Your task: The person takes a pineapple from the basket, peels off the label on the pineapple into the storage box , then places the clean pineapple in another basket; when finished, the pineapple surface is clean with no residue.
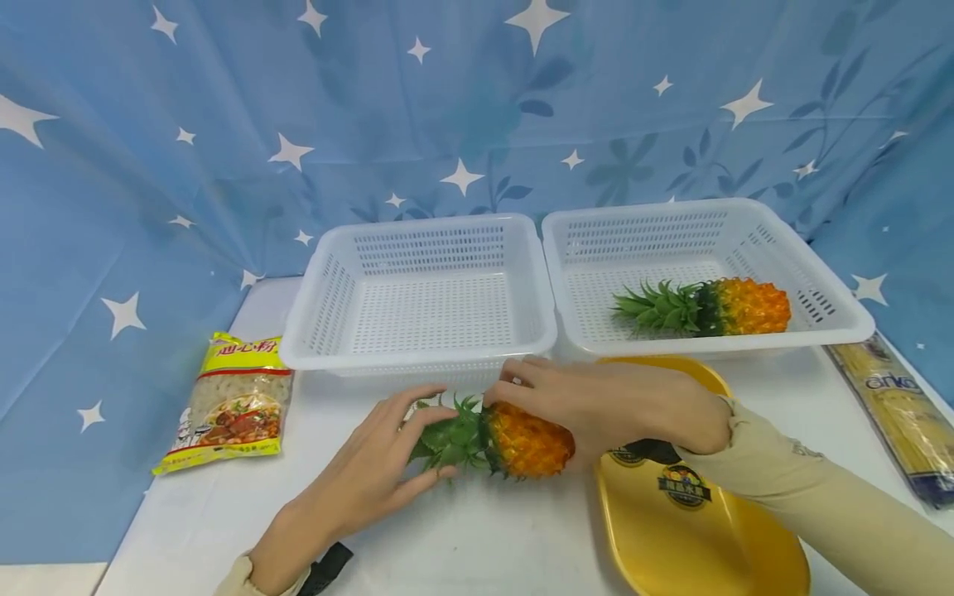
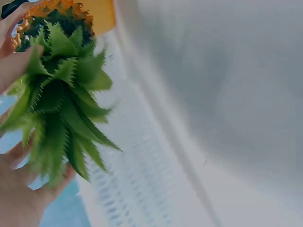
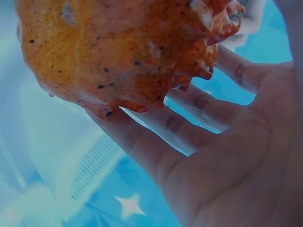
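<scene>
A pineapple (image 1: 527, 443) with an orange body and spiky green leaves lies sideways in front of the white baskets. My right hand (image 1: 589, 406) grips its body from above, with the fingers reaching around the far side. In the right wrist view those fingers (image 3: 199, 127) pass behind the orange body (image 3: 113, 52). Around the leaves (image 2: 66, 104) my left hand (image 1: 380, 459) is spread, thumb on the near side and fingers on the far side. The left wrist view shows the left hand (image 2: 23, 189) partly hidden behind the leaves; firm contact is unclear.
A second pineapple (image 1: 745, 306) lies in the right white basket (image 1: 596, 343). Beside it stands the left white basket (image 1: 417, 358). A yellow tray (image 1: 671, 538) sits under my right forearm. A pasta bag (image 1: 238, 397) lies left, a noodle pack (image 1: 894, 406) right.
</scene>
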Demonstrator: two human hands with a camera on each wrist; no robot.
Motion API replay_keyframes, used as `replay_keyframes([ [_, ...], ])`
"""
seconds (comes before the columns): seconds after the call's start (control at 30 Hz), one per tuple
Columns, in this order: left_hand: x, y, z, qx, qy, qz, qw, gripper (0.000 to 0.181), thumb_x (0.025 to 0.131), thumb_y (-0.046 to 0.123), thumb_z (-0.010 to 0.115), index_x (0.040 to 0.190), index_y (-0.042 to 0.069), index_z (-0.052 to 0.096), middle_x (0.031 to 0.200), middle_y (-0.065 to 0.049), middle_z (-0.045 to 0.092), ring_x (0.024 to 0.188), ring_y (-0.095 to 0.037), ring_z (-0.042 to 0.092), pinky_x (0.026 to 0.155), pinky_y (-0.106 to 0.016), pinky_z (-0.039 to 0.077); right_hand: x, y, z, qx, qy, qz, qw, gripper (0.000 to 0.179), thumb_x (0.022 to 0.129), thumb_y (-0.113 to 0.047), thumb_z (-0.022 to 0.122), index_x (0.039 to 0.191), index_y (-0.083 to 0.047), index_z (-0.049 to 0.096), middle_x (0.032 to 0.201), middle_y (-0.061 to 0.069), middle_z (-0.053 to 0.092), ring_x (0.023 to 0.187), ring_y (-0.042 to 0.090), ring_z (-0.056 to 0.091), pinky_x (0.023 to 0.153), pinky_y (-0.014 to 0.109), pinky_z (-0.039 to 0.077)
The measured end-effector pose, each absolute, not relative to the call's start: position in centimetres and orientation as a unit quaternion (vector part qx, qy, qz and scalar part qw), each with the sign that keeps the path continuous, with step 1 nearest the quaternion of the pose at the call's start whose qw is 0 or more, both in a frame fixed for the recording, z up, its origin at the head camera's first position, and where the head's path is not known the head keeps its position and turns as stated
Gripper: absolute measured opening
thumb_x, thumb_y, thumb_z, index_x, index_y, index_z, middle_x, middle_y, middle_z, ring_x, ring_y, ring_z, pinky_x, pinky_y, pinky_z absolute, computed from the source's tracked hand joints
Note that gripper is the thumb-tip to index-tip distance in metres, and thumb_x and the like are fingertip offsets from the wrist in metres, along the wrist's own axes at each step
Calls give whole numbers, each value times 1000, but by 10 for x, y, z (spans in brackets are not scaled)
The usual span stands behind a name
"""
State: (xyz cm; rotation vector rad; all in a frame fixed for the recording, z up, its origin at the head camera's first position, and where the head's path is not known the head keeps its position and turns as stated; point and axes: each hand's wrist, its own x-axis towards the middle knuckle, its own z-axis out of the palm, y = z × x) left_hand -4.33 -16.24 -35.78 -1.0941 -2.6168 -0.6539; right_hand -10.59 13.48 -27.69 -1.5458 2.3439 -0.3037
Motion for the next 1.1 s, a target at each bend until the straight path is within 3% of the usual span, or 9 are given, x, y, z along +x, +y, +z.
replay_keyframes([
  [0.17,-35,-168,-341,-342,-880,-297,144,88,92,54,76,156,9,38,157,-12,40,135,-31,53,100,-51,53,-101,153,-248,-529,833,-104,126,96,72,-27,99,148,-22,41,135,3,48,115,22,56,88,44,59],
  [0.27,-36,-164,-337,-312,-868,-354,153,96,90,57,75,159,6,31,158,-13,36,139,-31,48,106,-46,49,-103,173,-234,-508,849,-107,100,103,65,-22,103,149,-22,42,138,2,48,119,23,55,90,47,59],
  [0.47,-41,-151,-343,-258,-845,-447,143,93,88,25,88,159,11,31,153,-9,42,137,-26,48,113,-33,42,-114,221,-214,-434,892,-113,50,105,60,-18,104,149,-21,47,141,0,49,120,21,57,90,47,59],
  [0.57,-41,-137,-350,-263,-841,-461,108,84,89,15,85,156,13,35,149,-6,46,133,-24,53,110,-37,46,-122,242,-207,-395,912,-110,30,108,58,-20,106,149,-20,48,139,1,50,115,22,60,87,49,60],
  [0.8,-48,-83,-360,-289,-811,-505,-64,74,99,32,75,157,17,32,157,0,37,140,-22,46,114,-40,44,-142,283,-215,-381,913,-102,-102,117,41,-10,108,143,-8,51,136,15,51,102,32,60,73,57,59],
  [0.87,-55,-67,-360,-291,-801,-513,-100,76,100,36,73,160,20,29,160,-1,34,143,-22,42,116,-37,42,-150,295,-220,-391,905,-96,-138,114,45,-16,109,142,-4,51,133,19,52,95,27,57,67,51,58],
  [0.9,-58,-60,-360,-291,-799,-514,-113,77,101,37,72,161,21,26,162,-1,31,144,-22,40,117,-36,41,-156,300,-222,-396,901,-96,-151,109,53,-30,107,143,-2,50,132,21,51,93,26,56,66,48,57],
  [1.0,-66,-38,-363,-286,-795,-517,-137,82,103,41,68,165,24,18,165,-3,25,147,-23,38,118,-35,39,-174,314,-229,-406,891,-96,-178,104,73,-70,77,145,1,49,133,26,51,91,26,53,65,44,51],
  [1.1,-73,-19,-369,-266,-796,-524,-147,85,103,47,64,167,30,11,169,-2,20,149,-22,37,118,-37,40,-189,321,-235,-398,892,-112,-183,99,75,-56,88,144,3,48,133,29,49,98,36,53,72,52,49],
])
